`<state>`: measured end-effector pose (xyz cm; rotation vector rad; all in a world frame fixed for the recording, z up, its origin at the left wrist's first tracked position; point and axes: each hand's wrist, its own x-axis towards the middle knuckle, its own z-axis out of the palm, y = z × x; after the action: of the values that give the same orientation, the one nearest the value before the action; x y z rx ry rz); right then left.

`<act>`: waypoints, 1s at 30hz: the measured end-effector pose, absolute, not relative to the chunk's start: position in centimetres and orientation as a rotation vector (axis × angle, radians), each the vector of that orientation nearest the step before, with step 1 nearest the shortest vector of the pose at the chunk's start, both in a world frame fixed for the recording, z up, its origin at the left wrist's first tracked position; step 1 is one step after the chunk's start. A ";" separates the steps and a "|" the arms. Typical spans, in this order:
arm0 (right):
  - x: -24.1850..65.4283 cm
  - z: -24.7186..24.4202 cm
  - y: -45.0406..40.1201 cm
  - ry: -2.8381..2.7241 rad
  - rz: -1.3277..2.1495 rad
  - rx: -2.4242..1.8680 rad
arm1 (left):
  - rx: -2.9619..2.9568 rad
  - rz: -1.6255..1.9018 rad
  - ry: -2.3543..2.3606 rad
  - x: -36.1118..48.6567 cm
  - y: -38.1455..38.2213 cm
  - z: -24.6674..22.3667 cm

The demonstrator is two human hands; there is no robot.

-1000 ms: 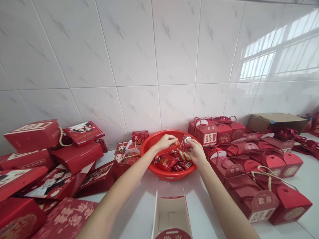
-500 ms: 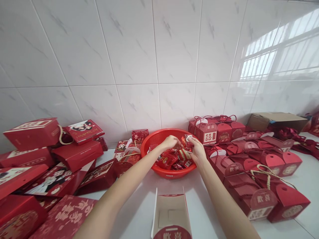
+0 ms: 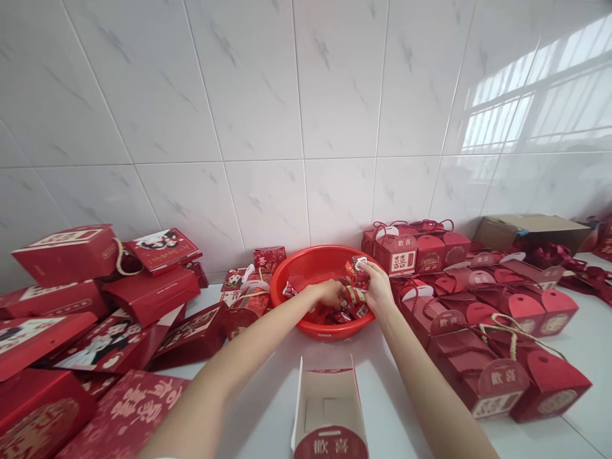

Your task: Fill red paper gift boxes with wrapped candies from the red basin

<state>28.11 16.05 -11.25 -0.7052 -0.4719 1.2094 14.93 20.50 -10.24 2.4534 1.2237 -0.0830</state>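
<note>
A red plastic basket (image 3: pixel 313 330) holds shiny red wrapped candies (image 3: pixel 342 317). Inside it, my left hand (image 3: pixel 331 293) is down among the candies with its fingers curled; the fingertips are partly hidden, and what they pinch cannot be made out. At the basket's right rim, my right hand (image 3: pixel 378 285) is closed on several red wrapped candies (image 3: pixel 356 271), pinched between thumb and fingers. Between my forearms stands an open gift box (image 3: pixel 329 395), pale inside, with a red front flap facing me.
Red gift boxes (image 3: pixel 150 293) are piled on the left. Rows of closed red boxes with cord handles (image 3: pixel 478 357) fill the right side. A brown cardboard box (image 3: pixel 530 223) sits behind them, near red ribbons (image 3: pixel 568 264). A tiled wall (image 3: pixel 268 127) closes off the back.
My left hand has moved away from the right hand, down into the candies. The right hand stays near the rim, still holding its candies. The open gift box stands where it was.
</note>
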 end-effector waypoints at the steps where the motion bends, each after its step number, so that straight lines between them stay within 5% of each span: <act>1: 28.1 -11.2 16.1 -0.473 1.202 -0.705 | 2.438 -0.034 1.217 14.5 20.5 -9.9; 13: 28.2 -5.2 11.1 -0.721 1.220 -0.615 | 2.046 0.701 0.837 8.0 13.2 -4.7; 21: 26.6 -2.0 5.7 -1.080 1.109 -0.622 | 2.413 0.351 0.648 5.8 3.1 -2.1; 30: 25.4 -1.8 3.2 -1.422 1.083 -0.615 | 2.441 -0.006 1.084 5.0 0.7 -3.5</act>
<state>25.45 3.24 -1.83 -0.6153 -1.4221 1.0832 5.03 0.72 -3.46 2.4409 1.0842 -0.0061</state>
